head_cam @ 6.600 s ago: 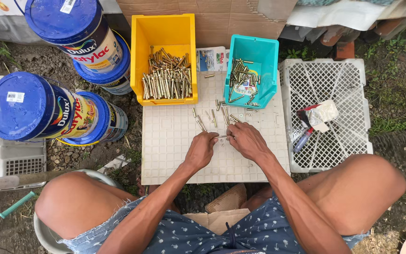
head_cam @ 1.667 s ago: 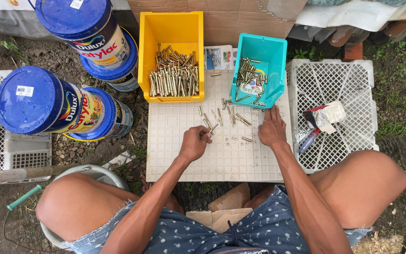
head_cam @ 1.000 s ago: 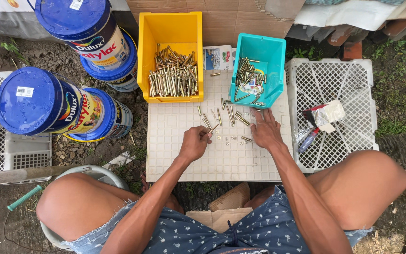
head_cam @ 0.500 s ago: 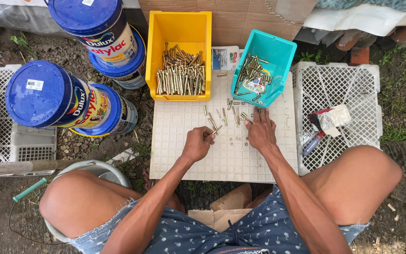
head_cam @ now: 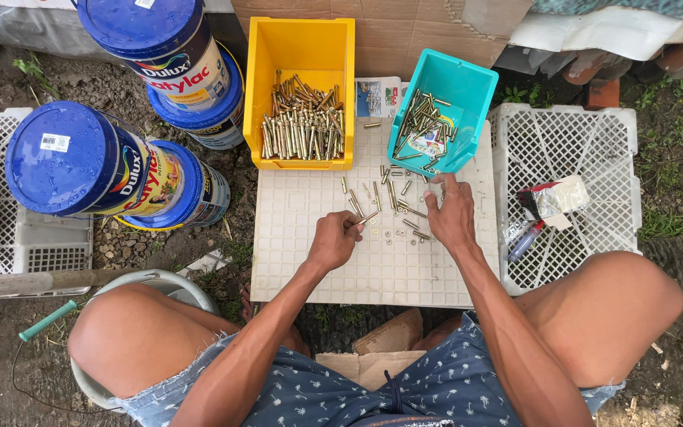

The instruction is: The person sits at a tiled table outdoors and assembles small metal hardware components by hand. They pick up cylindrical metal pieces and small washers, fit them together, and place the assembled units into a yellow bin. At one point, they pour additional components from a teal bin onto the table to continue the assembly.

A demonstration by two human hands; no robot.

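I sit over a white plastic grid crate (head_cam: 318,261) used as a work surface. My left hand (head_cam: 333,241) is closed around a brass bolt (head_cam: 367,217) that sticks out past its fingers. My right hand (head_cam: 452,215) rests palm down on the crate, its fingertips on small parts beside the tilted teal bin (head_cam: 440,119). Loose brass bolts, nuts and washers (head_cam: 395,207) lie scattered between the two hands. The yellow bin (head_cam: 303,55) at the back holds several assembled bolts. More bolts lie in the teal bin.
Three blue-lidded paint cans (head_cam: 96,170) stack at the left on dirt. Another white grid crate (head_cam: 586,142) at the right carries a foil packet and a marker (head_cam: 525,241). A third crate (head_cam: 9,237) sits far left. Cardboard lies behind the bins. My bare knees flank the crate.
My right hand slid back and forth over the loose bolts near the teal bin. My left hand kept its bolt and hardly moved. The view shifted slightly.
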